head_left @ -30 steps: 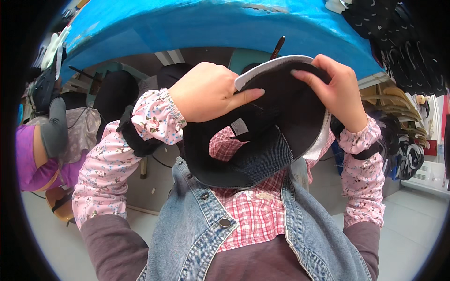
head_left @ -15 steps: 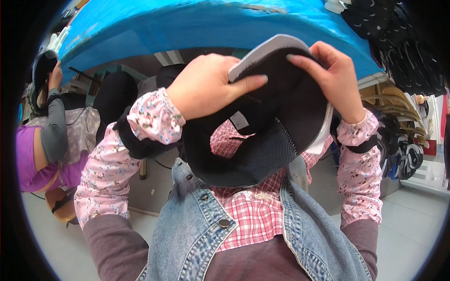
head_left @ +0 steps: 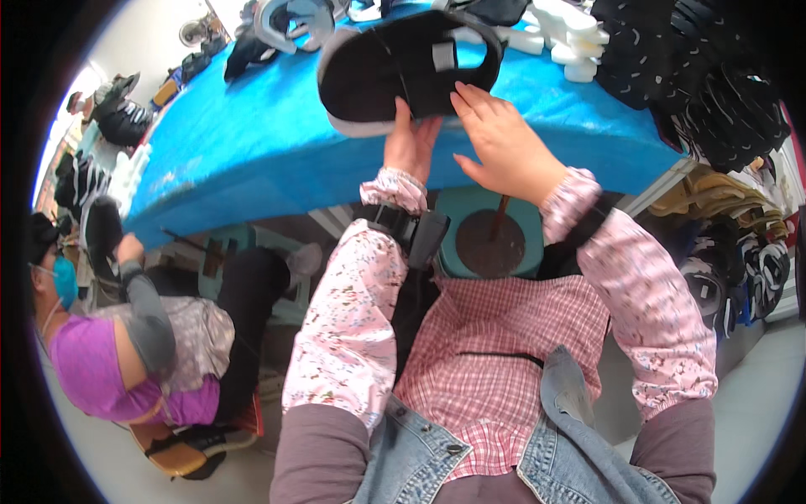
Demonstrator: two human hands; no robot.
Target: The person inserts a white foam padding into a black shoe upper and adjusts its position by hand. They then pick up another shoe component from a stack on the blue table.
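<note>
A black shoe upper [head_left: 382, 80] with a pale grey edge and a small white label inside is raised over the near side of the blue-covered table. My left hand [head_left: 409, 149] grips its lower edge, the thumb on the dark inner face and the other fingers partly hidden behind it. Against the lower right edge of the upper rest the fingertips of my right hand [head_left: 508, 147]. That hand is open, its fingers stretched out and its thumb apart.
Blue sheeting covers the table [head_left: 227, 126]. White foam pieces [head_left: 571, 38] and a grey-white upper [head_left: 294, 23] lie toward its back. Black uppers [head_left: 714, 84] are piled at right, above tan pieces [head_left: 714, 195]. A teal stool [head_left: 449, 244] stands below; a co-worker [head_left: 109, 361] sits at left.
The shoe upper has moved from close to my chest out over the table and been turned. My right hand has let go of its rim and now touches it with stretched fingers.
</note>
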